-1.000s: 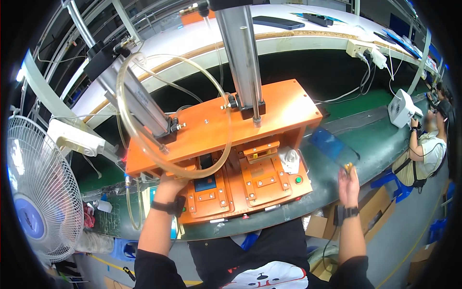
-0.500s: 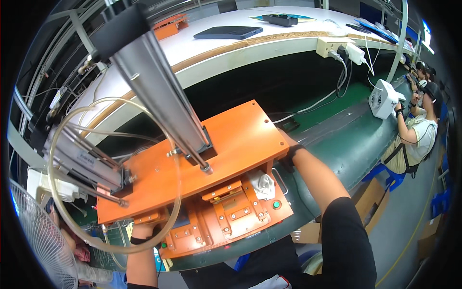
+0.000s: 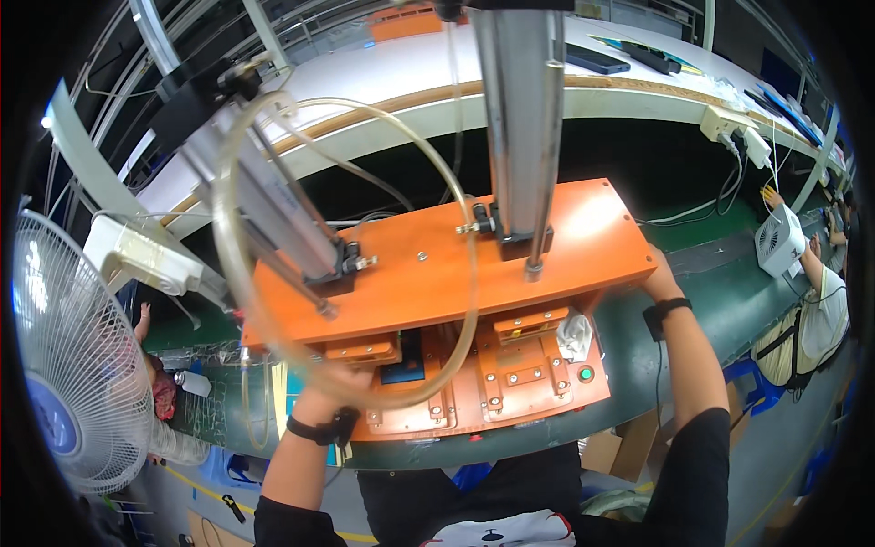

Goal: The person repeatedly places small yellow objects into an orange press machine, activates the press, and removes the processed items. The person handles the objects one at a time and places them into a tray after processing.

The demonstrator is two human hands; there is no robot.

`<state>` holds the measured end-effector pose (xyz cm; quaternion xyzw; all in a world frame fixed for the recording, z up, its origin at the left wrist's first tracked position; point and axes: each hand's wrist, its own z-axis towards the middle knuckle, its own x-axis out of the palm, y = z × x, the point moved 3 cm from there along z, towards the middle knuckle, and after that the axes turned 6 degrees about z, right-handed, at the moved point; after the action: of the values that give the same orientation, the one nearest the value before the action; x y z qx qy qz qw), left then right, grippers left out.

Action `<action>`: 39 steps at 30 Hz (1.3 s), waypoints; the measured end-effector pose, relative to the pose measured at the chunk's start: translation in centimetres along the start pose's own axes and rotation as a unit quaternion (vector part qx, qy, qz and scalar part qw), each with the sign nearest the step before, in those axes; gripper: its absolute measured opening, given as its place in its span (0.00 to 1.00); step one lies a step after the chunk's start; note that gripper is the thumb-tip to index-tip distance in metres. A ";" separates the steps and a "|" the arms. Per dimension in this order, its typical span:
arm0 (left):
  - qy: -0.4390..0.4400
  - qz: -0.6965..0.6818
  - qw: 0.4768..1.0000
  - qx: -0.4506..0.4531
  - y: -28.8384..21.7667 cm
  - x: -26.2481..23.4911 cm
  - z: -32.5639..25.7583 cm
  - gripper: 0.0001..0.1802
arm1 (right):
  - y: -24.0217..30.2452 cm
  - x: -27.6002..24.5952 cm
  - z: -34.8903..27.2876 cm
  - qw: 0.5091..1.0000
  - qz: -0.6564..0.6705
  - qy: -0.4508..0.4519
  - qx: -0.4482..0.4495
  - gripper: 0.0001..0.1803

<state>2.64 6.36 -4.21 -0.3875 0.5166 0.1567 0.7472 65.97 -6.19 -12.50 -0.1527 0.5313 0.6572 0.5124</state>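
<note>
An orange press (image 3: 583,219) with two upright air cylinders (image 3: 515,118) stands in front of me. My left hand (image 3: 339,385) reaches in at the press's left side, by an orange clamp block (image 3: 363,350); a clear hose loops in front and its fingers are hidden. Beside that block lies a dark blue flat piece (image 3: 404,357) in the lower fixture. My right hand (image 3: 660,275) is at the right end of the upper plate, its fingers out of sight behind the edge. A crumpled white cloth (image 3: 574,338) sits inside the press's right side, above a green button (image 3: 585,374).
The press rests on a dark green bench (image 3: 702,314). A white fan (image 3: 82,365) stands at left; a small white fan (image 3: 780,241) is at right, near a seated person (image 3: 802,319). Behind runs a white shelf (image 3: 410,68) with a power strip (image 3: 726,123).
My view has swung left, so the press appears farther right and the left fan shows more fully. More of both hands is visible at the press's sides.
</note>
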 end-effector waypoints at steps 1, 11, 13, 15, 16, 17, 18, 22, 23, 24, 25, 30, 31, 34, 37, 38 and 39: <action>0.060 -0.001 0.998 -0.031 -1.2 -0.2 -0.3 0.15 | 1.7 -1.0 -1.2 0.999 0.030 -0.011 -0.005 0.09; -0.087 -0.111 0.990 0.029 -3.4 -0.8 -7.9 0.25 | 24.4 -13.8 -18.6 0.967 0.241 -0.064 0.047 0.13; -0.093 -0.120 0.987 0.043 -3.7 0.4 -9.7 0.24 | 29.5 -15.7 -21.2 0.971 0.233 -0.035 0.030 0.16; -0.103 -0.123 0.986 0.055 -4.2 1.2 -10.8 0.25 | 33.4 -15.9 -22.4 0.967 0.255 0.011 -0.016 0.18; -0.116 -0.116 0.985 0.055 -4.3 1.4 -11.2 0.25 | 35.6 -15.4 -22.5 0.954 0.289 0.075 -0.008 0.16; -0.129 -0.110 0.984 0.056 -4.5 1.5 -11.4 0.25 | 36.7 -14.3 -22.3 0.955 0.265 0.096 -0.094 0.14; -0.142 -0.106 0.982 0.058 -4.7 1.7 -11.5 0.25 | 37.6 -13.1 -22.1 0.948 0.236 0.117 -0.180 0.13; -0.218 -0.084 0.971 0.053 -3.4 3.5 -12.1 0.31 | 42.0 -7.6 -20.2 0.897 0.207 0.203 -0.335 0.19; -0.226 -0.046 0.971 0.057 -3.2 4.0 -12.0 0.37 | 43.1 -6.3 -19.8 0.889 0.195 0.208 -0.358 0.19; -0.222 -0.033 0.973 0.049 -3.7 4.0 -11.8 0.43 | 44.2 -4.9 -19.3 0.880 0.183 0.216 -0.381 0.19; -0.223 -0.019 0.974 0.042 -4.2 4.0 -11.8 0.44 | 44.9 -3.7 -19.0 0.881 0.156 0.205 -0.397 0.19; -0.235 -0.021 0.971 0.026 -4.2 4.3 -11.8 0.49 | 46.5 1.3 -17.3 0.879 0.108 0.176 -0.429 0.17; -0.242 -0.022 0.970 0.027 -4.1 4.3 -11.9 0.48 | 46.7 2.2 -17.0 0.880 0.117 0.187 -0.420 0.15; -0.261 -0.029 0.965 0.027 -3.6 4.5 -12.1 0.48 | 46.7 4.6 -15.9 0.882 0.111 0.182 -0.420 0.14; -0.258 -0.034 0.965 0.023 -3.9 4.2 -12.2 0.46 | 45.9 6.7 -14.6 0.897 0.123 0.173 -0.389 0.15; -0.257 -0.033 0.966 0.021 -3.9 4.2 -12.2 0.46 | 45.7 7.2 -14.3 0.901 0.123 0.172 -0.380 0.15; -0.258 -0.034 0.965 0.024 -3.9 4.1 -12.3 0.46 | 45.5 7.6 -14.2 0.905 0.125 0.173 -0.368 0.15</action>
<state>-1.13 -5.96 -8.23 -0.3331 0.2963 0.2132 0.8694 19.79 -10.38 0.91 -0.3740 0.3464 0.8281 0.2331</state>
